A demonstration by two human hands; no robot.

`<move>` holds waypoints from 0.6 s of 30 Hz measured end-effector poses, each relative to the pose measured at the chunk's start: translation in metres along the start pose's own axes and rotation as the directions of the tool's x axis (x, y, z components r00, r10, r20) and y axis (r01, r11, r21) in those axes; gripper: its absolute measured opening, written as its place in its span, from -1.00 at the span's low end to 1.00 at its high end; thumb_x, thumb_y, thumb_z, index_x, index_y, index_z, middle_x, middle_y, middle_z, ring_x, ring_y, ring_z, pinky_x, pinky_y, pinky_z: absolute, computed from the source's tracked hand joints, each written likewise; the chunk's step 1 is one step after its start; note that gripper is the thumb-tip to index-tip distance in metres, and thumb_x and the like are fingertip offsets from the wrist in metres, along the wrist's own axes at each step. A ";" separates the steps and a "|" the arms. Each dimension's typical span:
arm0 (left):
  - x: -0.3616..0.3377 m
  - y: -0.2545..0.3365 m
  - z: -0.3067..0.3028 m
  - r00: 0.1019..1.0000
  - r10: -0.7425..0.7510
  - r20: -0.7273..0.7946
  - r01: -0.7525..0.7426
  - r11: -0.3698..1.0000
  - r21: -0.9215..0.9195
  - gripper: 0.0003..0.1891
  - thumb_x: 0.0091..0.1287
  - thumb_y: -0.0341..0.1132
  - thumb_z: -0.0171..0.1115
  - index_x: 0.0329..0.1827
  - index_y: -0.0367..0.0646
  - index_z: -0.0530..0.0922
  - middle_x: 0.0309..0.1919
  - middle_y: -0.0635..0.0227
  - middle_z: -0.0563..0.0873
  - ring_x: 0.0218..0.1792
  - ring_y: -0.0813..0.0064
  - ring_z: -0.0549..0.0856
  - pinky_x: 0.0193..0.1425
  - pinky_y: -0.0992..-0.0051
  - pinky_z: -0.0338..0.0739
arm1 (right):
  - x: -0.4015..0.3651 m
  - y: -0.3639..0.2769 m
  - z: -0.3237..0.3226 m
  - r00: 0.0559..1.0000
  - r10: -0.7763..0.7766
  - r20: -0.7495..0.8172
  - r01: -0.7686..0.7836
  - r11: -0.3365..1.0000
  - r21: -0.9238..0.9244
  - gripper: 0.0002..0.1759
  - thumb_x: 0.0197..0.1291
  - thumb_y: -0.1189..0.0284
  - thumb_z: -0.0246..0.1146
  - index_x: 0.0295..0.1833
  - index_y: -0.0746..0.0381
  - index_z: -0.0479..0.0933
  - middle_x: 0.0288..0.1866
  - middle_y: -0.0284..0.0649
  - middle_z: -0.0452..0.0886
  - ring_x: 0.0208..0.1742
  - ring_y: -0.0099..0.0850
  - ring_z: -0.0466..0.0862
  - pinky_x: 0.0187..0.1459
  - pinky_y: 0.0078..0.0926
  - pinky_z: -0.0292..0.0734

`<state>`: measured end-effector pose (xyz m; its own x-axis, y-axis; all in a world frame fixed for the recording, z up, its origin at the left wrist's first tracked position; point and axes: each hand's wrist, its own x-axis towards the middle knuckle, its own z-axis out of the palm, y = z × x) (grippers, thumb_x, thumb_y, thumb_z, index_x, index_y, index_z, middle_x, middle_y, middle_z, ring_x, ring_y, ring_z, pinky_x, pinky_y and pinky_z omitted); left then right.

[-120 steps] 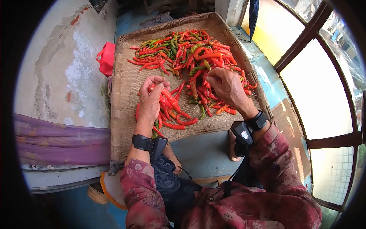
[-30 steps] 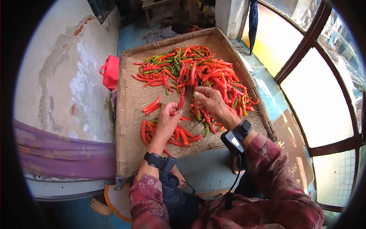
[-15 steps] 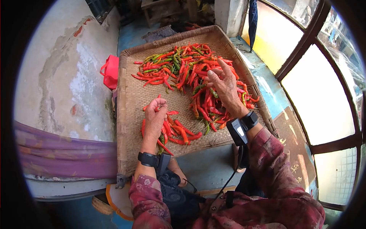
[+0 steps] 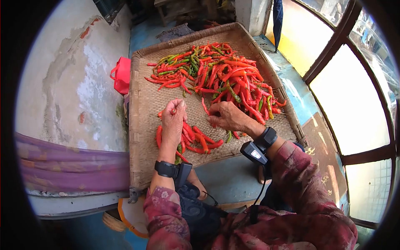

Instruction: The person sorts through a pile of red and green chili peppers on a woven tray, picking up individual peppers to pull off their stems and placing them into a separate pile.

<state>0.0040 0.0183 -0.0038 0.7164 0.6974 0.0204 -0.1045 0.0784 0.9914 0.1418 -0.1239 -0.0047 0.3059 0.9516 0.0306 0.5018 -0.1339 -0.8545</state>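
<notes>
My left hand [image 4: 171, 121] is closed around a red chili pepper [image 4: 173, 111], whose tip pokes out between thumb and fingers. It is held over a small group of red chilies [image 4: 202, 141] at the near left of a woven tray [image 4: 143, 96]. My right hand [image 4: 231, 116] is pinched at the near edge of the big chili pile [image 4: 246, 85]. A slim red chili [image 4: 205, 106] sticks up from its fingertips, which are partly hidden. The pile is mostly red, with green chilies [image 4: 193, 62] among them at the back.
A pink-red bag [image 4: 121, 76] stands left of the tray by the worn wall. Purple cloth [image 4: 75, 164] hangs at the near left. A dark folded umbrella [image 4: 277, 23] hangs by the windows on the right. My legs are under the tray's near edge.
My right hand has come down and toward me from above the pile, its spread fingers now pinched at the pile's edge. My left hand has shifted slightly, still closed on a chili.
</notes>
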 end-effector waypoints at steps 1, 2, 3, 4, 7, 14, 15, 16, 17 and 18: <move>0.003 -0.004 -0.003 0.999 -0.003 -0.049 0.002 1.000 -0.015 -0.74 0.33 -0.17 0.17 -0.19 -0.21 0.47 -0.44 0.45 0.49 -0.54 0.72 0.41 -0.43 0.70 0.35 | 0.001 -0.004 -0.010 0.993 -0.035 -0.112 0.028 0.997 -0.066 -0.72 0.14 0.34 0.22 -0.28 0.40 0.54 -0.51 -0.02 0.59 -0.43 -0.36 0.65 -0.37 -0.35 0.52; 0.005 -0.009 -0.007 0.999 -0.003 -0.041 0.002 1.000 -0.014 -0.74 0.33 -0.17 0.17 -0.19 -0.21 0.47 -0.44 0.45 0.49 -0.54 0.72 0.41 -0.43 0.70 0.35 | 0.006 -0.005 -0.019 0.979 0.086 -0.187 -0.064 0.991 0.119 -0.71 0.17 0.35 0.21 -0.21 0.41 0.55 -0.49 -0.08 0.60 -0.42 -0.42 0.64 -0.38 -0.39 0.53; 0.005 -0.009 -0.009 0.999 -0.011 -0.041 0.008 0.997 -0.078 -0.73 0.33 -0.15 0.16 -0.19 -0.21 0.47 -0.44 0.45 0.49 -0.53 0.71 0.41 -0.43 0.68 0.35 | 0.011 -0.003 -0.024 0.918 0.122 -0.378 -0.008 0.956 0.292 -0.69 0.18 0.34 0.20 -0.15 0.41 0.53 -0.45 -0.08 0.61 -0.39 -0.42 0.64 -0.36 -0.40 0.53; 0.005 -0.009 -0.010 0.999 -0.020 -0.043 0.014 0.990 -0.143 -0.71 0.34 -0.12 0.15 -0.19 -0.21 0.48 -0.44 0.45 0.49 -0.53 0.70 0.41 -0.42 0.67 0.36 | 0.014 -0.002 -0.027 0.821 0.189 -0.539 0.083 0.894 0.440 -0.67 0.18 0.34 0.20 -0.09 0.41 0.52 -0.42 -0.09 0.62 -0.37 -0.42 0.64 -0.34 -0.40 0.54; 0.004 -0.011 -0.006 0.998 -0.022 -0.056 0.014 0.991 -0.133 -0.66 0.36 -0.05 0.10 -0.20 -0.21 0.48 -0.45 0.46 0.47 -0.52 0.68 0.41 -0.42 0.65 0.35 | 0.010 0.005 -0.030 0.737 0.038 -0.675 0.102 0.981 0.168 -0.55 0.20 0.29 0.21 0.07 0.41 0.43 -0.38 -0.05 0.62 -0.33 -0.36 0.65 -0.29 -0.38 0.55; -0.003 -0.008 0.026 0.998 -0.030 -0.046 0.029 0.999 -0.034 -0.57 0.39 0.03 0.01 -0.22 -0.24 0.47 -0.51 0.47 0.43 -0.54 0.69 0.38 -0.43 0.67 0.31 | -0.006 -0.017 0.031 0.997 -0.067 -0.038 0.072 0.989 0.128 -0.62 0.18 0.29 0.25 -0.05 0.38 0.44 -0.39 -0.08 0.65 -0.35 -0.33 0.67 -0.28 -0.38 0.55; -0.003 -0.007 0.029 0.998 -0.038 -0.059 0.032 0.995 -0.096 -0.61 0.38 0.00 0.05 -0.23 -0.22 0.47 -0.53 0.49 0.42 -0.55 0.71 0.37 -0.46 0.68 0.29 | -0.007 -0.019 0.031 0.996 -0.043 -0.078 0.054 0.989 0.138 -0.70 0.10 0.38 0.25 -0.15 0.39 0.48 -0.41 -0.09 0.64 -0.37 -0.31 0.67 -0.31 -0.39 0.55; -0.001 -0.008 0.029 0.998 -0.038 -0.056 0.033 0.995 -0.093 -0.61 0.38 0.00 0.05 -0.23 -0.22 0.47 -0.53 0.49 0.42 -0.55 0.71 0.37 -0.46 0.68 0.29 | -0.006 -0.018 0.029 0.996 -0.043 -0.081 0.054 0.989 0.141 -0.70 0.10 0.38 0.25 -0.15 0.39 0.48 -0.41 -0.09 0.64 -0.37 -0.31 0.67 -0.31 -0.39 0.55; 0.001 -0.011 0.028 0.998 -0.038 -0.050 0.035 0.998 -0.054 -0.65 0.37 -0.03 0.07 -0.25 -0.20 0.47 -0.54 0.51 0.41 -0.56 0.72 0.36 -0.48 0.69 0.27 | -0.004 -0.016 0.028 0.998 -0.043 -0.051 0.047 0.997 0.068 -0.73 0.05 0.42 0.24 -0.20 0.39 0.50 -0.44 -0.08 0.63 -0.38 -0.30 0.66 -0.32 -0.39 0.54; 0.002 -0.011 0.027 0.998 -0.038 -0.046 0.037 0.999 -0.016 -0.69 0.36 -0.07 0.10 -0.26 -0.19 0.47 -0.55 0.53 0.41 -0.57 0.74 0.35 -0.51 0.71 0.25 | -0.004 -0.015 0.027 0.999 -0.042 -0.018 0.042 0.999 -0.007 -0.76 -0.01 0.45 0.23 -0.24 0.39 0.52 -0.46 -0.08 0.62 -0.38 -0.29 0.66 -0.33 -0.39 0.53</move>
<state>0.0253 0.0000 -0.0114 0.6876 0.7257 -0.0232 -0.0885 0.1154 0.9894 0.1115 -0.1178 -0.0058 0.2991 0.9512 0.0761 0.5199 -0.0956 -0.8489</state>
